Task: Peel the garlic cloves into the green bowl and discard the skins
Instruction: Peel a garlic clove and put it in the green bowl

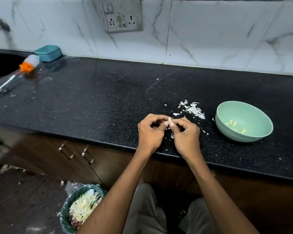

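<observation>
A: Why are both hands bunched together over the near edge of the table (95, 102)?

B: They share one garlic clove (169, 119). The left hand (150, 132) curls its fingers round it to steady it, and the right hand (186, 134) pinches at its top, most likely working a bit of skin loose. Only a pale tip of the clove shows between the fingertips.

A: And the green bowl (227, 132)?

B: It sits just right of the hands, an easy drop away. It is smooth, matte and round, with a few creamy peeled cloves (235, 126) at the bottom.

A: The white scraps?

B: Those are the skins (194, 109), thin, papery and curled, heaped a little beyond the hands, left of the bowl, with stray flakes close by. I judge they are parked there until they get cleared away.

A: Cleared to where?

B: Probably the bin (65, 215) on the floor, near left, lined with a bag and already holding pale peelings. The table itself is dark, speckled, glossy stone.
</observation>
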`<state>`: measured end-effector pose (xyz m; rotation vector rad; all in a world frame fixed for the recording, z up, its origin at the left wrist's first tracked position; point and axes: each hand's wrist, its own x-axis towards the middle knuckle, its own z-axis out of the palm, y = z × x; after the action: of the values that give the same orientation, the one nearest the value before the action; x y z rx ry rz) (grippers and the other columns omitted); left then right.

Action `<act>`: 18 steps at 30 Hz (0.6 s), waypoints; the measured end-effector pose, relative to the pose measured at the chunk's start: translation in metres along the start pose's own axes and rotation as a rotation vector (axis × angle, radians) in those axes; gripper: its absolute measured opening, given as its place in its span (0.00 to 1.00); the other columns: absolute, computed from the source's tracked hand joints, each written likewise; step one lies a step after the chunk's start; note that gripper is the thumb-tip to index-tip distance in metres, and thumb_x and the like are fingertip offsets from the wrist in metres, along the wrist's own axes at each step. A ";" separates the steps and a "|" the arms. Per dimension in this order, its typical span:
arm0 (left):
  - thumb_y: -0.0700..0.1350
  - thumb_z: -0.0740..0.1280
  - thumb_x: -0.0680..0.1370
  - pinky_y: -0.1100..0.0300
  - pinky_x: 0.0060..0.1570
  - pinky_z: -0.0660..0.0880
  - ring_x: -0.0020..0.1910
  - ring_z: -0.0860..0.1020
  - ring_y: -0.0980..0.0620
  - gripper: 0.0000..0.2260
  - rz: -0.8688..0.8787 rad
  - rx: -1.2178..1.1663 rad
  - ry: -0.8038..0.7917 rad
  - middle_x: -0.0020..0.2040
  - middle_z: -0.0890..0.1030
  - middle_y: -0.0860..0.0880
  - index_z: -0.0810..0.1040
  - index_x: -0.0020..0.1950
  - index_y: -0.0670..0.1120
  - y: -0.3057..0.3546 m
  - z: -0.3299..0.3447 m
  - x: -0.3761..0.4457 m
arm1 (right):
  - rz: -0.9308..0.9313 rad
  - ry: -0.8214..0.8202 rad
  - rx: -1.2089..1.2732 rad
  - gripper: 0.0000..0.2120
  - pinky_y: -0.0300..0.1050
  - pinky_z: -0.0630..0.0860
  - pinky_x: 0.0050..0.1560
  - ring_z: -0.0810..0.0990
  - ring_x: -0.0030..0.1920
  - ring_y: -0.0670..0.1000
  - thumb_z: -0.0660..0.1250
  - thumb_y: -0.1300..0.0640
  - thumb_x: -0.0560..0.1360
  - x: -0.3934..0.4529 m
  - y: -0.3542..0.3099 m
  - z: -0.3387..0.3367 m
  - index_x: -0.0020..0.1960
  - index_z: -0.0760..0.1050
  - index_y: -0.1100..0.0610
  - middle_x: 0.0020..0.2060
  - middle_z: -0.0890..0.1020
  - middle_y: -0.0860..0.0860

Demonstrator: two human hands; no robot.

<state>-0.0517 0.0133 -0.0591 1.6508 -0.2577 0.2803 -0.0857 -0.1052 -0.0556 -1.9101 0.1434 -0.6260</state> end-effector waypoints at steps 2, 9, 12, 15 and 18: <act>0.34 0.75 0.74 0.67 0.40 0.75 0.42 0.82 0.58 0.05 -0.005 -0.002 0.012 0.46 0.85 0.48 0.87 0.46 0.43 -0.001 0.000 0.000 | -0.009 -0.001 -0.012 0.06 0.29 0.73 0.45 0.81 0.42 0.40 0.73 0.66 0.76 0.000 0.000 0.000 0.46 0.86 0.57 0.40 0.83 0.45; 0.34 0.74 0.74 0.63 0.47 0.79 0.46 0.83 0.53 0.07 0.016 0.005 0.024 0.45 0.84 0.48 0.88 0.45 0.45 -0.005 0.000 0.000 | -0.042 0.001 -0.008 0.05 0.31 0.75 0.45 0.82 0.41 0.41 0.74 0.67 0.74 0.001 0.003 0.000 0.46 0.87 0.59 0.39 0.84 0.45; 0.32 0.75 0.72 0.66 0.42 0.77 0.44 0.83 0.53 0.09 0.037 0.037 -0.008 0.46 0.84 0.47 0.88 0.47 0.43 -0.005 0.001 -0.001 | -0.038 -0.003 -0.010 0.06 0.34 0.77 0.45 0.83 0.42 0.43 0.74 0.67 0.74 0.001 0.003 -0.001 0.45 0.88 0.58 0.39 0.85 0.47; 0.30 0.75 0.71 0.68 0.38 0.75 0.41 0.82 0.58 0.09 0.047 0.064 -0.023 0.45 0.83 0.48 0.88 0.47 0.42 -0.006 0.003 -0.002 | -0.027 0.005 -0.012 0.08 0.41 0.79 0.44 0.83 0.40 0.46 0.73 0.68 0.73 0.000 0.002 -0.002 0.42 0.88 0.56 0.38 0.85 0.48; 0.30 0.75 0.70 0.66 0.37 0.75 0.41 0.82 0.57 0.09 0.066 0.089 -0.013 0.43 0.84 0.49 0.88 0.44 0.42 -0.007 0.004 -0.003 | -0.012 0.023 -0.025 0.10 0.49 0.80 0.42 0.84 0.38 0.49 0.73 0.67 0.72 -0.001 0.002 -0.003 0.40 0.88 0.54 0.36 0.85 0.48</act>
<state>-0.0517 0.0103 -0.0670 1.7349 -0.3136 0.3357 -0.0871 -0.1079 -0.0567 -1.9296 0.1558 -0.6569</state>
